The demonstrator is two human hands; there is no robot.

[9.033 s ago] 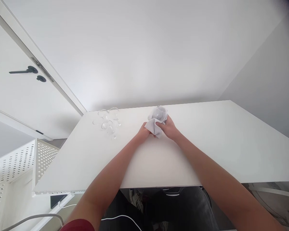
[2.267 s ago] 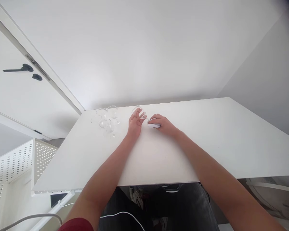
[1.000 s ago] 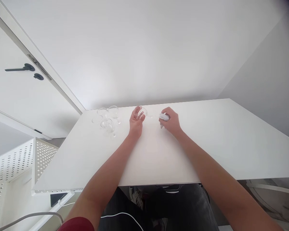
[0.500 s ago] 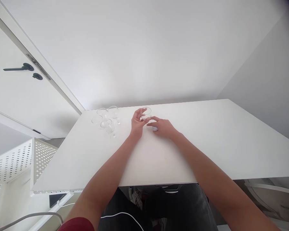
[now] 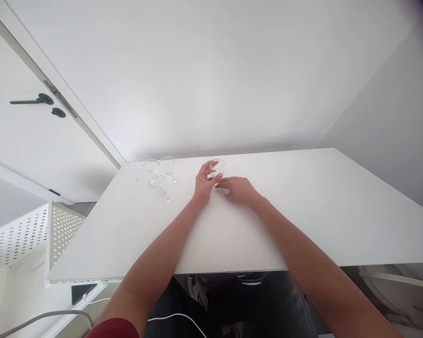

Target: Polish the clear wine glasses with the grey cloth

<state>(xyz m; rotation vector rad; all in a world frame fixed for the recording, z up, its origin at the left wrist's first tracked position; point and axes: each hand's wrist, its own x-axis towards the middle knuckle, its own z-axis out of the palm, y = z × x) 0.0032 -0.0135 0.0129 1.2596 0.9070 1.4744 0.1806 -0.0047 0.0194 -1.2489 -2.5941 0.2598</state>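
A clear stemmed glass (image 5: 217, 165) stands out near the far edge of the white table, its round rim facing up. My left hand (image 5: 205, 180) wraps its fingers and thumb around the bowl from the left. From the right, my right hand (image 5: 241, 190) reaches in low, its fingers closed around the glass's lower part. A pale rounded shape, probably the foot, shows under those fingers; the stem is mostly hidden.
Several more clear stemmed glasses (image 5: 157, 181) cluster on the white table (image 5: 232, 234) to the left. A wall (image 5: 211, 94) rises behind the table. On the left are a door handle (image 5: 38, 99) and a white perforated panel (image 5: 61, 230).
My right hand's fingers have drawn in and closed around the lower part of the glass. My left hand keeps its hold on the bowl. The whole view has shifted slightly.
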